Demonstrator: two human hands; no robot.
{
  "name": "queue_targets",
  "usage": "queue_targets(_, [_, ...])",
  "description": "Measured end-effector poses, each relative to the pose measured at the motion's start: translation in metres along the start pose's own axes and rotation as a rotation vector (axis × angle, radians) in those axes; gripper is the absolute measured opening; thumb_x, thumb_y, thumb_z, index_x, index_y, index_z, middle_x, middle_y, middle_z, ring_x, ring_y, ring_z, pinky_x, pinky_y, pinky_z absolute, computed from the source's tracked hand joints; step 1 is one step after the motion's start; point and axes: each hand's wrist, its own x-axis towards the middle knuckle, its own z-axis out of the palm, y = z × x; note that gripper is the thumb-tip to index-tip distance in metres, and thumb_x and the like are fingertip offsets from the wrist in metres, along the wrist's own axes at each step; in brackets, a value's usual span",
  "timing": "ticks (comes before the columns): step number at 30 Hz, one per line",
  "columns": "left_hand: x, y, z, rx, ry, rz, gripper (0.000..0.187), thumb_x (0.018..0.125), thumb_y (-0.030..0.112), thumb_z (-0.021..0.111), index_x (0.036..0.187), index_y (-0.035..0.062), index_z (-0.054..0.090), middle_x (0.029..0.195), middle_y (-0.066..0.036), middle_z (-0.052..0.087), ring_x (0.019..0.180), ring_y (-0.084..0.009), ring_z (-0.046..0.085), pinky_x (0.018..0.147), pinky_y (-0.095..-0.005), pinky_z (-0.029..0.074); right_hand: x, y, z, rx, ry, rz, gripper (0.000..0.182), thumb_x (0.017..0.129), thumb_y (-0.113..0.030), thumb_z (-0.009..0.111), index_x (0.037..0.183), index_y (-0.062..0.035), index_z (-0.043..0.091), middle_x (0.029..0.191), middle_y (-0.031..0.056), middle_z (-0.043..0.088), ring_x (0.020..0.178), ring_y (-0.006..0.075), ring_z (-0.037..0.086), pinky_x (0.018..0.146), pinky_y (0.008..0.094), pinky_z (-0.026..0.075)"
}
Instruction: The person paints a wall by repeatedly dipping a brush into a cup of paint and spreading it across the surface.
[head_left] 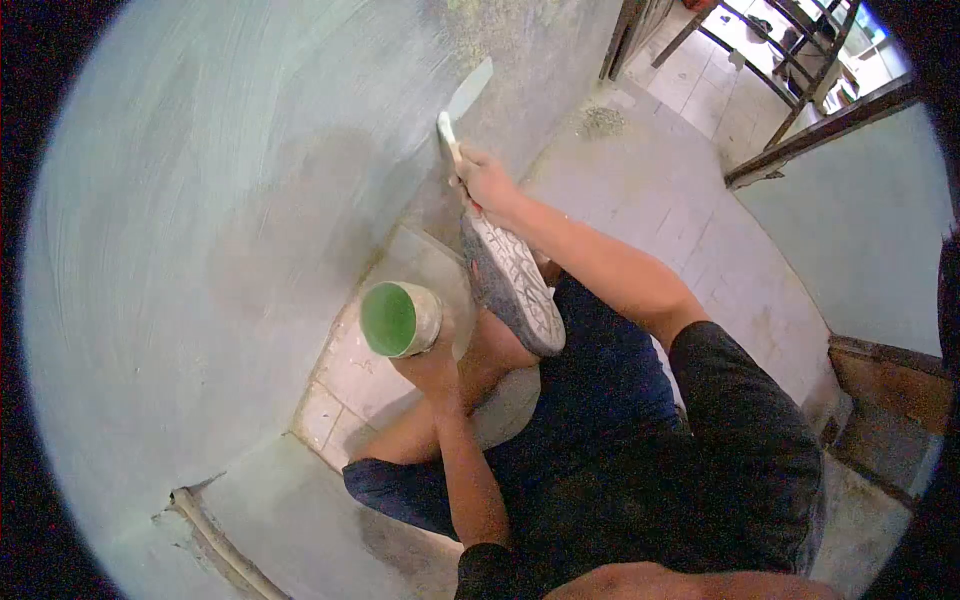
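My right hand (487,184) is closed round the handle of a putty knife (467,92), whose wide pale blade lies close to the wall (250,200). The wall carries streaky pale green-grey smears and a rougher, darker patch beyond the blade. Lower down, my left hand (432,362) grips a round container (427,318) from its near side; it is tilted, showing a green inside, and its outer surface is smeared white. Between the two hands is the patterned sole of a shoe (520,280) on my bent leg.
Pale floor tiles (670,225) run along the wall base. A dark metal frame (780,60) stands beyond the doorway at the upper right. A pipe (215,540) projects at the lower left, and a brown wooden piece (890,385) is at the right.
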Motion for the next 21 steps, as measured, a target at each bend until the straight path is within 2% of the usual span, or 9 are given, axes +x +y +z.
queue_targets(2, [0.002, 0.003, 0.000, -0.310, -0.023, -0.080, 0.076, 0.069, 0.014, 0.094, 0.133, -0.0031, 0.056, 0.131, -0.015, 0.064, 0.119, -0.0270, 0.062, 0.106, -0.0393, 0.048, -0.021, -0.014, -0.012, 0.298, -0.046, 0.166, 0.051, 0.102, -0.011, 0.052, 0.153, -0.0106, 0.048, 0.074, 0.0050, 0.062, 0.047, 0.0118, 0.048, 0.041, 0.0301, 0.038])
queue_targets(3, [0.002, 0.008, -0.003, -0.308, -0.021, -0.083, 0.076, 0.069, 0.014, 0.094, 0.133, -0.0031, 0.056, 0.131, -0.015, 0.064, 0.119, -0.0270, 0.062, 0.106, -0.0393, 0.048, -0.016, -0.011, -0.019, 0.296, -0.049, 0.169, 0.051, 0.102, -0.011, 0.052, 0.153, -0.0106, 0.048, 0.074, 0.0050, 0.062, 0.047, 0.0118, 0.048, 0.041, 0.0301, 0.038])
queue_targets(5, [0.004, 0.020, -0.012, -0.290, -0.061, -0.096, 0.077, 0.069, 0.014, 0.095, 0.132, -0.0028, 0.056, 0.130, -0.014, 0.064, 0.117, -0.0257, 0.063, 0.106, -0.0392, 0.047, 0.016, 0.001, -0.034, 0.007, 0.164, 0.100, 0.052, 0.101, -0.009, 0.050, 0.153, -0.0106, 0.047, 0.076, 0.0057, 0.062, 0.047, 0.0126, 0.047, 0.041, 0.0304, 0.037])
queue_targets(8, [-0.002, -0.001, -0.007, -0.351, -0.028, -0.088, 0.077, 0.068, 0.014, 0.095, 0.132, -0.0026, 0.056, 0.130, -0.014, 0.064, 0.117, -0.0254, 0.062, 0.106, -0.0386, 0.047, 0.076, 0.001, -0.050, 0.118, 0.182, 0.069, 0.054, 0.100, -0.008, 0.048, 0.154, -0.0107, 0.047, 0.076, 0.0057, 0.061, 0.047, 0.0138, 0.047, 0.041, 0.0302, 0.037])
queue_targets(11, [0.003, 0.019, -0.017, -0.237, -0.107, -0.179, 0.077, 0.068, 0.016, 0.095, 0.132, -0.0027, 0.056, 0.130, -0.014, 0.065, 0.118, -0.0259, 0.062, 0.106, -0.0386, 0.047, 0.097, -0.001, -0.042, 0.350, 0.289, 0.004, 0.054, 0.099, -0.007, 0.048, 0.153, -0.0105, 0.047, 0.076, 0.0051, 0.060, 0.051, 0.0153, 0.051, 0.042, 0.0308, 0.039])
queue_targets(13, [0.001, 0.007, -0.012, -0.225, -0.059, -0.141, 0.076, 0.068, 0.017, 0.095, 0.131, -0.0028, 0.057, 0.129, -0.014, 0.065, 0.117, -0.0263, 0.063, 0.106, -0.0387, 0.047, 0.095, 0.004, -0.033, 0.155, 0.126, -0.083, 0.055, 0.102, -0.008, 0.049, 0.156, -0.0096, 0.042, 0.078, 0.0054, 0.061, 0.055, 0.0143, 0.053, 0.045, 0.0304, 0.043])
queue_targets(17, [-0.002, -0.005, -0.003, -0.251, 0.052, -0.074, 0.075, 0.067, 0.019, 0.095, 0.129, -0.0029, 0.059, 0.128, -0.015, 0.066, 0.116, -0.0275, 0.064, 0.104, -0.0395, 0.048, 0.065, 0.027, -0.023, 0.027, 0.054, -0.087, 0.055, 0.104, -0.010, 0.052, 0.158, -0.0082, 0.039, 0.083, 0.0067, 0.063, 0.058, 0.0123, 0.052, 0.049, 0.0287, 0.045])
queue_targets(20, [0.002, 0.007, -0.007, -0.153, 0.028, -0.068, 0.076, 0.066, 0.019, 0.096, 0.130, -0.0028, 0.059, 0.129, -0.015, 0.066, 0.115, -0.0271, 0.064, 0.104, -0.0396, 0.049, 0.031, 0.023, -0.028, -0.037, -0.088, 0.035, 0.054, 0.104, -0.014, 0.054, 0.156, -0.0069, 0.042, 0.085, 0.0059, 0.065, 0.057, 0.0105, 0.051, 0.049, 0.0269, 0.044])
queue_targets(21, [0.002, 0.003, -0.006, -0.154, 0.021, -0.069, 0.076, 0.066, 0.019, 0.096, 0.130, -0.0028, 0.059, 0.129, -0.015, 0.066, 0.115, -0.0271, 0.064, 0.104, -0.0396, 0.049, 0.023, 0.023, -0.034, -0.041, -0.211, 0.058, 0.053, 0.104, -0.015, 0.055, 0.155, -0.0070, 0.044, 0.085, 0.0053, 0.065, 0.057, 0.0102, 0.051, 0.049, 0.0266, 0.043])
